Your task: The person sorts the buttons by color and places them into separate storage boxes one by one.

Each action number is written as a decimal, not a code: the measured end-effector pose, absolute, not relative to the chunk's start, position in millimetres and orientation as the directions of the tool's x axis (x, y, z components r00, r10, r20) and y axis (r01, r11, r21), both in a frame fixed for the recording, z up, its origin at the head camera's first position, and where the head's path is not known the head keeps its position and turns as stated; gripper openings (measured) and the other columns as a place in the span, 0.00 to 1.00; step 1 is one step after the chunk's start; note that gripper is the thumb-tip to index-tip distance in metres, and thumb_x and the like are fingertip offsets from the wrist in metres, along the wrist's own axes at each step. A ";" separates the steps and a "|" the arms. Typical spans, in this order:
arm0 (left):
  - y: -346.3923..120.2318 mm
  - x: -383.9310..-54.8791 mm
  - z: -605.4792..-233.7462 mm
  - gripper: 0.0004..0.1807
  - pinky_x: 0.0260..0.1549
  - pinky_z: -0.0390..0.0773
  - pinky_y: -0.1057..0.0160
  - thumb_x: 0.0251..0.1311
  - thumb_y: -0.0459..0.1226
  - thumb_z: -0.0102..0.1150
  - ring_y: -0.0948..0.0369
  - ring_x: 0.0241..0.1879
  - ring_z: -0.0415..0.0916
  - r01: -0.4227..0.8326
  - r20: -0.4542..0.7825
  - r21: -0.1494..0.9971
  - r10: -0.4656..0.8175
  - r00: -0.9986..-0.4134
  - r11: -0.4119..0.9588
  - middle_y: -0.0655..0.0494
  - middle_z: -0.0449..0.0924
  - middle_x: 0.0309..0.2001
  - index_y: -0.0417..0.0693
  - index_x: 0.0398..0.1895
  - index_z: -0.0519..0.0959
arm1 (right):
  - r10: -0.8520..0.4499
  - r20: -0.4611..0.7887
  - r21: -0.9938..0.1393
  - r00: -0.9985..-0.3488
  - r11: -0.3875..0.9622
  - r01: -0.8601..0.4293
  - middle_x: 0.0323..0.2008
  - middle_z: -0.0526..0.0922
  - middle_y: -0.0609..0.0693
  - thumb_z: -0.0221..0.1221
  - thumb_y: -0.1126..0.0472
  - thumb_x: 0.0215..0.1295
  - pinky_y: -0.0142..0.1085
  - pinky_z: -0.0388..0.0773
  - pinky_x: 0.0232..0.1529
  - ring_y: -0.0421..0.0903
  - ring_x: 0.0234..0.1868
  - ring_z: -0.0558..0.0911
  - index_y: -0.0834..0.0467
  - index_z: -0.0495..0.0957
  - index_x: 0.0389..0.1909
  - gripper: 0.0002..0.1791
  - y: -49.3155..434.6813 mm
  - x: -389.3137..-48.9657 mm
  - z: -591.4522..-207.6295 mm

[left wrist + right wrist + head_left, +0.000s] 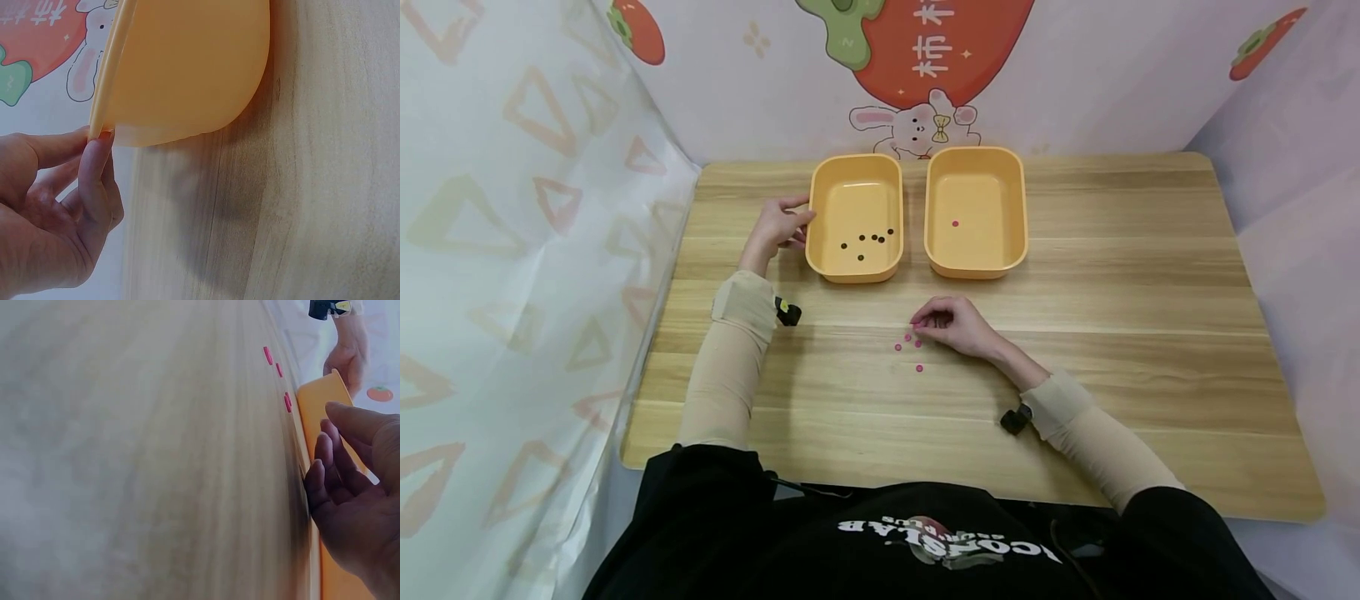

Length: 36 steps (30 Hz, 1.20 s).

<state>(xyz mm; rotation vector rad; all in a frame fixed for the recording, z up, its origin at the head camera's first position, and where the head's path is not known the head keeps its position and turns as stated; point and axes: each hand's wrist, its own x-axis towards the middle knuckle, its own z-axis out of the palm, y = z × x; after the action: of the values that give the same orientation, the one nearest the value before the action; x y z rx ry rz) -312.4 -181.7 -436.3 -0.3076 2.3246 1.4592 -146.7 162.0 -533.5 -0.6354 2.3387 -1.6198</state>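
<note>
My left hand (772, 227) pinches the left rim of a yellow plastic box (857, 193). The left wrist view shows the thumb and fingers on either side of that rim. Several small dark discs (861, 257) lie inside this box. In front of the boxes, my right hand (964, 330) has its thumb and index fingertip together. A trace of pink shows at those fingertips, a small pink disc mostly hidden by them. Several loose pink discs (919, 367) lie flat on the table beside this hand; the right wrist view shows them edge-on.
A second yellow box (976, 257) stands just right of the first, with one pink disc (955, 223) inside. Both stand near the back edge of the wooden table (1150, 333). A printed wall (1090, 83) rises behind, and a white curtain (535, 333) hangs at the left.
</note>
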 end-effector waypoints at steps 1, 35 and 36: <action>-181.5 -312.6 -436.7 0.30 0.25 0.89 0.66 0.81 0.40 0.61 0.66 0.17 0.79 -0.378 -0.427 0.817 0.016 -0.904 0.436 0.59 0.82 0.23 0.55 0.84 0.71 | -0.467 0.068 -0.930 -0.882 0.290 -0.225 0.37 0.90 0.59 0.74 0.71 0.68 0.26 0.74 0.36 0.39 0.34 0.79 0.63 0.92 0.44 0.06 162.8 -146.0 -533.9; -180.8 -315.2 -438.2 0.31 0.20 0.87 0.69 0.81 0.39 0.60 0.66 0.16 0.80 -0.376 -0.427 0.828 0.033 -0.904 0.417 0.60 0.82 0.22 0.53 0.84 0.70 | -0.322 -0.024 -0.947 -0.947 0.311 -0.082 0.47 0.90 0.69 0.70 0.72 0.71 0.23 0.82 0.43 0.35 0.40 0.84 0.69 0.88 0.52 0.11 221.0 -147.1 -521.2; -181.4 -315.2 -438.4 0.31 0.20 0.87 0.69 0.81 0.39 0.60 0.67 0.16 0.80 -0.377 -0.428 0.826 0.031 -0.903 0.418 0.60 0.82 0.22 0.53 0.84 0.70 | -0.316 -0.028 -0.946 -0.948 0.314 -0.077 0.47 0.90 0.69 0.70 0.72 0.72 0.23 0.82 0.42 0.35 0.40 0.84 0.69 0.88 0.53 0.11 222.6 -147.3 -520.6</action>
<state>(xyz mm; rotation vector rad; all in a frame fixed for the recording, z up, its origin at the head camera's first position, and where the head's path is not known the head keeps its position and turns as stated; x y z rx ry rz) -315.2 -181.4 -438.4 -0.2963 2.2996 1.4839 -147.3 222.6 -520.6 -0.3602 2.3695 -1.6888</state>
